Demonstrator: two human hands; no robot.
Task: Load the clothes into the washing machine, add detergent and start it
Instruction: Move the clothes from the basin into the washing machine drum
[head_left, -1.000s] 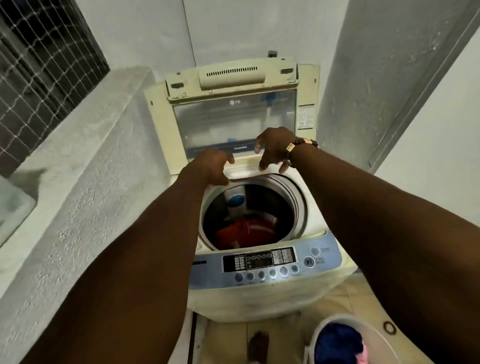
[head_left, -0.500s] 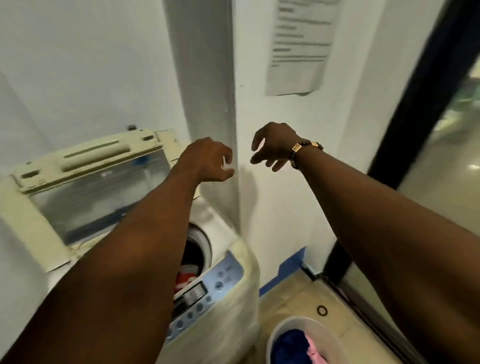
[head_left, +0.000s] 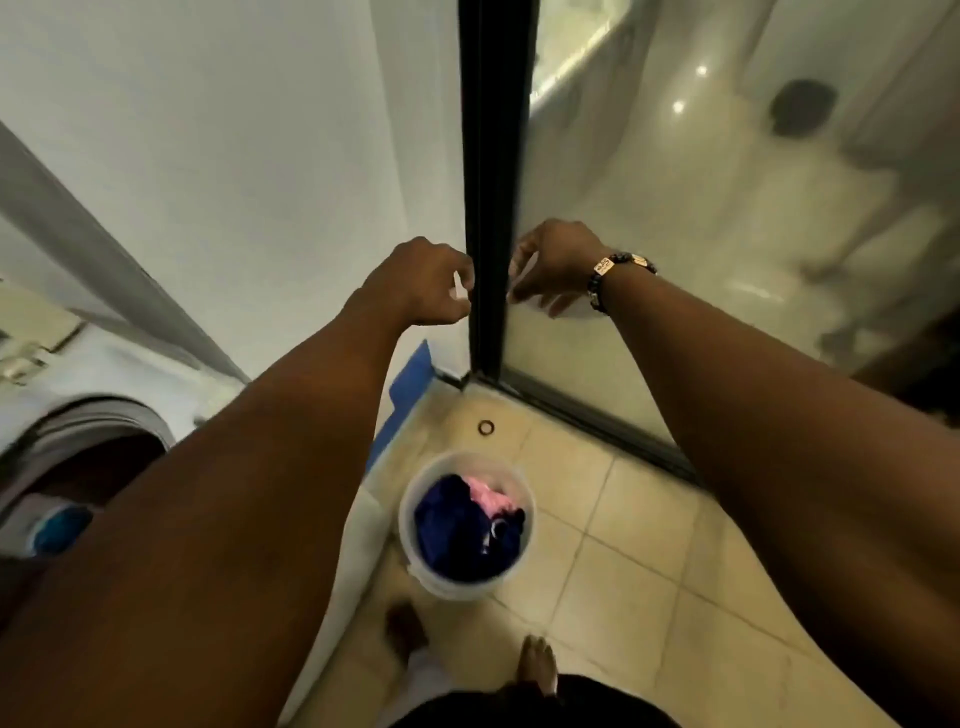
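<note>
A white bucket (head_left: 415, 566) stands on the tiled floor below my arms, holding dark blue clothes (head_left: 462, 535) and a pink garment (head_left: 491, 496). The top-loading washing machine (head_left: 31, 410) shows blurred at the left edge, its drum opening dark. My left hand (head_left: 421, 283) hangs in the air with loosely curled fingers and holds nothing. My right hand (head_left: 556, 270), with a beaded bracelet on the wrist, is also raised, fingers loosely curled and empty. Both hands are well above the bucket.
A black door frame (head_left: 493, 182) with a glass pane rises straight ahead; its track runs along the floor to the right. A small dark ring (head_left: 485, 427) lies on the tiles. My bare feet (head_left: 537, 670) stand near the bucket. White wall at left.
My view has swung right, away from the washing machine's lid toward the bucket and glass door. Both hands left the lid and now hang empty in the air.
</note>
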